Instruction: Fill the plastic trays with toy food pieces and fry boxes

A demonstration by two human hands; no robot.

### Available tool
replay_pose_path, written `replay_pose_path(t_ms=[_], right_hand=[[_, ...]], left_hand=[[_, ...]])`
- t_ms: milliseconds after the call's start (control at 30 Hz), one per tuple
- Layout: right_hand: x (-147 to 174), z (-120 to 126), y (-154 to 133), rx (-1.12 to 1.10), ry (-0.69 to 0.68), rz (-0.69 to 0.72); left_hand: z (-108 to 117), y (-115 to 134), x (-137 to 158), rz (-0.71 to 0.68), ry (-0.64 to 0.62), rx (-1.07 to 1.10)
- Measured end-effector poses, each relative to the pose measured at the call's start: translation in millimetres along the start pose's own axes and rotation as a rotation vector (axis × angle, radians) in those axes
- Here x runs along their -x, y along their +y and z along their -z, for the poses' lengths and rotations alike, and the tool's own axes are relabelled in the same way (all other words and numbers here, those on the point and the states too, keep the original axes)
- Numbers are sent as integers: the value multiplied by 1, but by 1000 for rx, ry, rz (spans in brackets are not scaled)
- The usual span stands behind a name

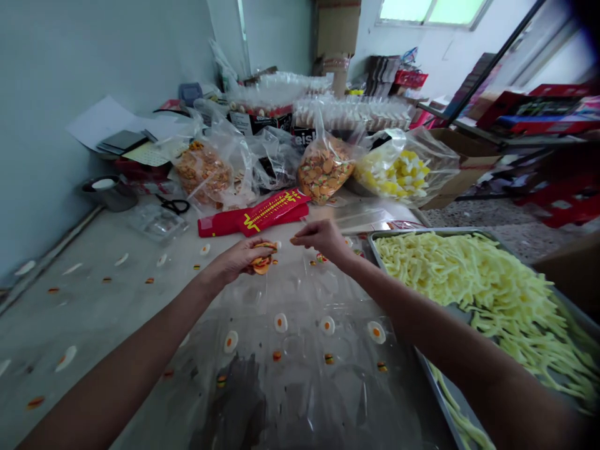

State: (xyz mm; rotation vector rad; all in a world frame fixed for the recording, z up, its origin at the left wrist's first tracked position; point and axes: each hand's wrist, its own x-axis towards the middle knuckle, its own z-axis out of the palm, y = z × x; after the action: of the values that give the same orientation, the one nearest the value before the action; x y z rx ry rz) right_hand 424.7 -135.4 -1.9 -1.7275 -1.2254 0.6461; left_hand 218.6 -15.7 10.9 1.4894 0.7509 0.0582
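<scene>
My left hand [238,257] is closed round a small handful of round orange candies [262,265] with red and green edges. To its right, my right hand [319,239] pinches one small orange candy [294,240] between thumb and fingertips, above the table. Beneath both hands lie clear plastic trays [300,312] with moulded hollows. White-and-orange fried-egg candies [280,323] and tiny burger candies [329,359] sit in them. A round candy with red and green on it [321,257] lies just below my right hand.
On the right stands a metal tray [375,240] of pale yellow strips [450,262]. Behind the hands are a red packet [255,214], a bag of orange candies [327,165], another orange bag [201,172] and a yellow-and-white bag [398,175]. Black scissors [174,204] lie far left.
</scene>
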Motion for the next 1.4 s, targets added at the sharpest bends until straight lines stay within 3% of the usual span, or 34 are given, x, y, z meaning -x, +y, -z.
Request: replay_pose_path(t_ms=[100, 233, 333, 433, 567, 633, 733, 833, 967, 1200, 1333, 1400], right_hand=[[17, -16, 7, 343, 2, 181], [31, -39, 2, 909, -257, 453], [27, -43, -2, 1053, -402, 499], [18, -40, -7, 833, -346, 350], [5, -49, -23, 143, -140, 95], [0, -62, -33, -154, -207, -22], [-5, -84, -43, -423, -314, -173], [-6, -104, -47, -615, -253, -221], [-1, -121, -50, -716, -108, -157], [12, -127, -64, -651, -208, -143], [17, -131, -64, -504, -172, -147], [17, -130, -64, -359, -132, -69]], left_hand=[[23, -13, 10, 42, 36, 74], [24, -20, 16, 25, 83, 180], [18, -20, 19, -6, 117, 232], [15, -21, 24, -9, 162, 220], [16, -28, 30, -65, 158, 215], [18, -33, 33, -97, 166, 229], [24, -39, 39, -85, 204, 280], [31, -40, 49, -57, 267, 375], [36, -39, 59, -46, 307, 436], [37, -48, 68, -173, 350, 315], [32, -47, 69, -215, 399, 355], [32, -44, 71, -202, 398, 311]])
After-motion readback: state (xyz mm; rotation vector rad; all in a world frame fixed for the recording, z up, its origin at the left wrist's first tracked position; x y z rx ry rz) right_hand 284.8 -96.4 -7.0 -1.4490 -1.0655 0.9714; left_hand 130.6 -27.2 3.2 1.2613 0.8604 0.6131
